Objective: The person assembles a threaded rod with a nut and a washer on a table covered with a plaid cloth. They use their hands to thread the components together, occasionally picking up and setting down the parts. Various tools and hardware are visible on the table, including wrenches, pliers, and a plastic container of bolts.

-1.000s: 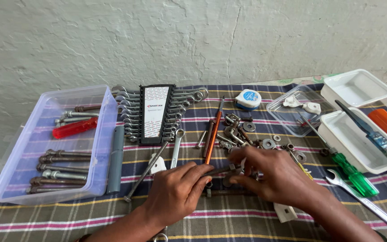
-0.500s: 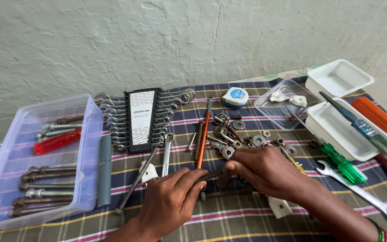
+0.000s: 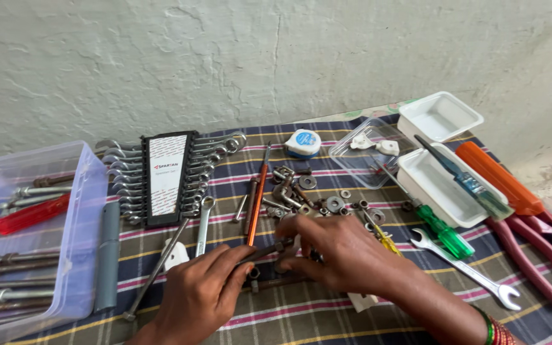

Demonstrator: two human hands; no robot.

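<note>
The left hand [image 3: 202, 287] had its fingers curled narrowly round the near end of a dark metal bolt [image 3: 264, 250], thumb and forefinger pinched on it. The right hand [image 3: 343, 252] met the same bolt from the other side, fingertips bunched close on its far end, so the piece was held between both hands just above the striped cloth [image 3: 301, 319]. Against the picture half a second before, the grip looked unchanged; the left fingers had only stretched slightly further forward along the bolt, and both hands sat a little more to the right and lower in view, as the head camera had turned.

Just beyond the right hand's knuckles lay a scatter of nuts and washers [image 3: 327, 201], and an orange-handled screwdriver [image 3: 257, 201] ran up from the left fingertips toward the wall. A loose spanner [image 3: 203, 223] lay just left of it, with a rack of spanners [image 3: 164, 179] behind. Farther out, a clear plastic bin [image 3: 81, 236] stood at the left edge, a white tray [image 3: 439, 188] at the right with a green-handled screwdriver [image 3: 442, 233] beside it, and red pliers [image 3: 531, 255] beyond.
</note>
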